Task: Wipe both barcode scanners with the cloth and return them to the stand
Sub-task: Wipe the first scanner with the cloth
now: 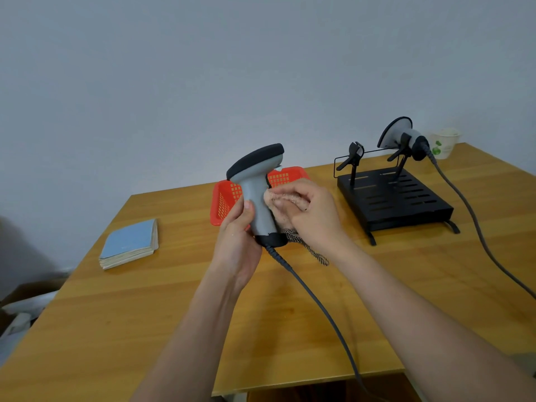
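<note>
The left hand point(236, 236) grips the grey-and-black corded barcode scanner point(258, 195) by its handle. The right hand point(311, 211) clasps the bunched beige cloth point(285, 203) against it.

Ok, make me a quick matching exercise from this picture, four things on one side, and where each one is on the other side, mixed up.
Things:
1. cloth
2. scanner with the grey handle
3. second scanner
4. blue booklet

Places:
A. clipped in the far holder of the black stand
B. flat on the table, left side
C. gripped at the handle by the left hand
D. bunched in the right hand, pressed to the handle

Pairs: 1-D, 2-C, 3-A, 4-B
</note>
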Demonstrator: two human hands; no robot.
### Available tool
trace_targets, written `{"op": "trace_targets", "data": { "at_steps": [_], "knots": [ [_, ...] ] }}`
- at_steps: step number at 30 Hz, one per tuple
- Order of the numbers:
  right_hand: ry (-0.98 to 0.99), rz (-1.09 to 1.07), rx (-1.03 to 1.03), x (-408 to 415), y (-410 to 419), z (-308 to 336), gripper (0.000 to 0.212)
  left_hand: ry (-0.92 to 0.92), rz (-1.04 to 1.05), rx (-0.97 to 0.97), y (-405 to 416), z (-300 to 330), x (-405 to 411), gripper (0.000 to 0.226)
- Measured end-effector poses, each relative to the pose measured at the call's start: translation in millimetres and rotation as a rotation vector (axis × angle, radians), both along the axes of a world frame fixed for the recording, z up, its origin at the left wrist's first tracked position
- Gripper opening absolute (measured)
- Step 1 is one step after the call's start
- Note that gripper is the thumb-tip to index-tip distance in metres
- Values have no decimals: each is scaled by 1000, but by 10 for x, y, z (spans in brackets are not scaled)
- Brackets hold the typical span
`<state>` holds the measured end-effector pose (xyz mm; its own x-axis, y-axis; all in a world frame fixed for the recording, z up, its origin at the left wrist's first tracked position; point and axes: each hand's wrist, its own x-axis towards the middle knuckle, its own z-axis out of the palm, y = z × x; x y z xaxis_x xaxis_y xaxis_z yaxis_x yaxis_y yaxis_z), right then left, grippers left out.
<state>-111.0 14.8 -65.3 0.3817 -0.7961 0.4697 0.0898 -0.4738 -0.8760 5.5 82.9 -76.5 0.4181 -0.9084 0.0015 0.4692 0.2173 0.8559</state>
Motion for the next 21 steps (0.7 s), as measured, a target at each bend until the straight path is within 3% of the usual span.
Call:
{"op": "trace_targets", "data": {
  "at_steps": [6,10,12,14,17,21],
  "knots": [
    [96,73,-66,-27,17,-16,17,20,2,-7,-5,-3,-7,39],
    [224,128,-74,-61,36,-51,26,-3,22,12,12,14,9,52],
    [269,173,-48,-87,19,-49,30,-20,15,19,17,8,31,46],
    [212,169,0,-89,11,-27,28,-22,-18,7,28,-5,47,34],
    [67,59,-7,-28,-10,4,20,-37,-72,-13,37,-1,32,32],
    [112,74,-86,-8,6,-39,20,-67,-83,9,37,2,2,36]
  ]
}}
